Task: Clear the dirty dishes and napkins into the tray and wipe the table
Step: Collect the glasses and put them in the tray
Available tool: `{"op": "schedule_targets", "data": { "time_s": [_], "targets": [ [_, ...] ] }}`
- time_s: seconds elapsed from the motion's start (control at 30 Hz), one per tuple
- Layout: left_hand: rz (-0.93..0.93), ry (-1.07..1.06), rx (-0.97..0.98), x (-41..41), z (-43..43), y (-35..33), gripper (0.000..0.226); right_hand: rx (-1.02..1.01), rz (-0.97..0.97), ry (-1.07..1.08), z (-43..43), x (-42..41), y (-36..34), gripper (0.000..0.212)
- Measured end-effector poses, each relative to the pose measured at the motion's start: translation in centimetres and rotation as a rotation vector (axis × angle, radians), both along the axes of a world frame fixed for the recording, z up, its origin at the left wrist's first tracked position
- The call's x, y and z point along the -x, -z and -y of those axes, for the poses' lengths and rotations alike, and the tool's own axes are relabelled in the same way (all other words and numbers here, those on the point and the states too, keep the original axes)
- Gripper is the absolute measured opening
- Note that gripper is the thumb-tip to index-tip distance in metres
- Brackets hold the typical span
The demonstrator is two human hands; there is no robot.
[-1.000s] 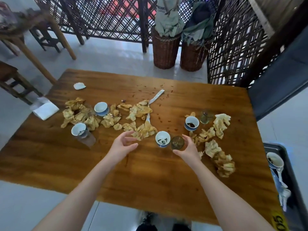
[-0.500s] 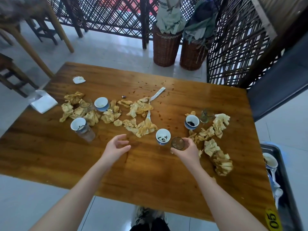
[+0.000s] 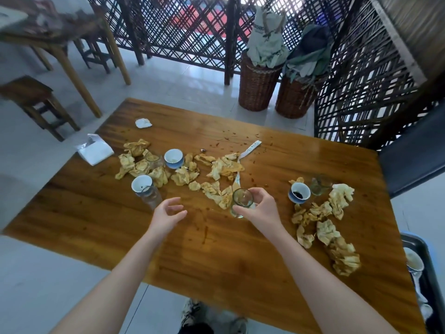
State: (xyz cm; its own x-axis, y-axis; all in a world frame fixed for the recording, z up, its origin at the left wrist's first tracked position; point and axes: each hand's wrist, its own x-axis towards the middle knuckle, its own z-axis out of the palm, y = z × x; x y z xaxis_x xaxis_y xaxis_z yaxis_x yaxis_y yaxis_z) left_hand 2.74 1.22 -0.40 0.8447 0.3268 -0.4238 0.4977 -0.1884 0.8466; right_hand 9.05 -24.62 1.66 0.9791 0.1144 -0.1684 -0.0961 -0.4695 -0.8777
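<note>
The grip of the right hand (image 3: pixel 261 210) curls round a small glass (image 3: pixel 242 201), which sits at the palm's 10 o'clock above the counter (image 3: pixel 216 249). The left hand (image 3: pixel 168 212), at the glass's 9 o'clock, is loosely spread, empty.

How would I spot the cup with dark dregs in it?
On the wooden table, look right of the right hand holding a glass. There, just past a heap of crumpled napkins, a blue-and-white cup stands beside a small glass. Unlike the two pale-bottomed cups on the left, it has dark dregs inside.
</note>
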Motion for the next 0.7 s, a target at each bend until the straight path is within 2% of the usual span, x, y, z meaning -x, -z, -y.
{"op": "schedule_targets", "data": {
  "time_s": [0.1,0.17,0.4,0.57,0.7],
  "targets": [
    [0.027,-0.099,-0.053,0.3,-3.0,0.7,0.028,-0.007,-0.004,-0.006,-3.2,-0.7,-0.1,0.069],
    [0.059,-0.16,-0.092,0.5,-5.0,1.1,0.026,0.001,-0.014,-0.016,-5.3,-1.2,0.1,0.067],
    [0.028,-0.196,-0.147,0.1,-10.6,3.1,0.054,0.021,-0.058,-0.028,-10.4,-2.3,1.0,0.063],
    [0.011,-0.085,-0.121,-1.5,-10.8,4.3,0.065,0.024,-0.07,0.002,-11.6,-2.2,1.8,0.061],
    [0.037,-0.09,-0.146,-2.6,-10.1,4.7,0.067,0.028,-0.077,0.05,-11.0,-1.8,2.4,0.053]
  ]
}}
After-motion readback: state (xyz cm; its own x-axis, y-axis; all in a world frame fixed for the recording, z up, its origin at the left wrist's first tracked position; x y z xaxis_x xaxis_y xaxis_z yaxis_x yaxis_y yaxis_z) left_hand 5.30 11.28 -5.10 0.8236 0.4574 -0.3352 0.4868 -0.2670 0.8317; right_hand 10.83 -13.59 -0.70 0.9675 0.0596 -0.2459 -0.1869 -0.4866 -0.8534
